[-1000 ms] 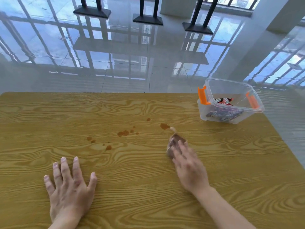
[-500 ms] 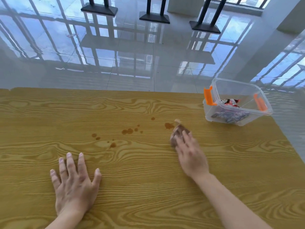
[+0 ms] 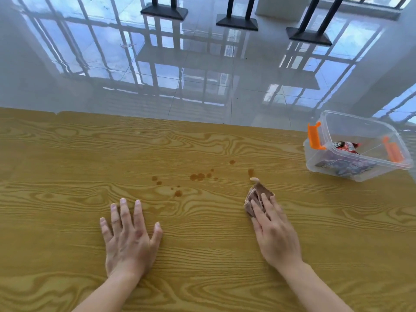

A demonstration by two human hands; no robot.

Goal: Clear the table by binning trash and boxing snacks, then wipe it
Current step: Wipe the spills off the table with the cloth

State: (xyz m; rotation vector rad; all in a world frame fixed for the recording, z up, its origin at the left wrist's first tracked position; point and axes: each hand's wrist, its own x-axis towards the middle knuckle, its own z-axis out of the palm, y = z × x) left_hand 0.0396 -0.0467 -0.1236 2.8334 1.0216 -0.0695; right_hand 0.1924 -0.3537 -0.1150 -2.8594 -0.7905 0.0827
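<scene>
My right hand (image 3: 275, 233) presses flat on a folded brown cloth (image 3: 255, 195) on the wooden table (image 3: 67, 165); the fingers cover most of the cloth. Several brown liquid spots (image 3: 198, 176) mark the table just left of and beyond the cloth. My left hand (image 3: 129, 237) lies flat on the table with fingers spread, holding nothing. A clear plastic box (image 3: 360, 129) with orange latches stands at the right far edge and holds snack packets (image 3: 344, 146).
The table's far edge runs across the view above the spots. Beyond it is a glossy tiled floor with black stand bases (image 3: 236, 22). The box sits near the table's right corner.
My right hand and the cloth slid up towards a spot, then back a little towards me. The camera view shifted, so the box sits further right. My left hand stays flat.
</scene>
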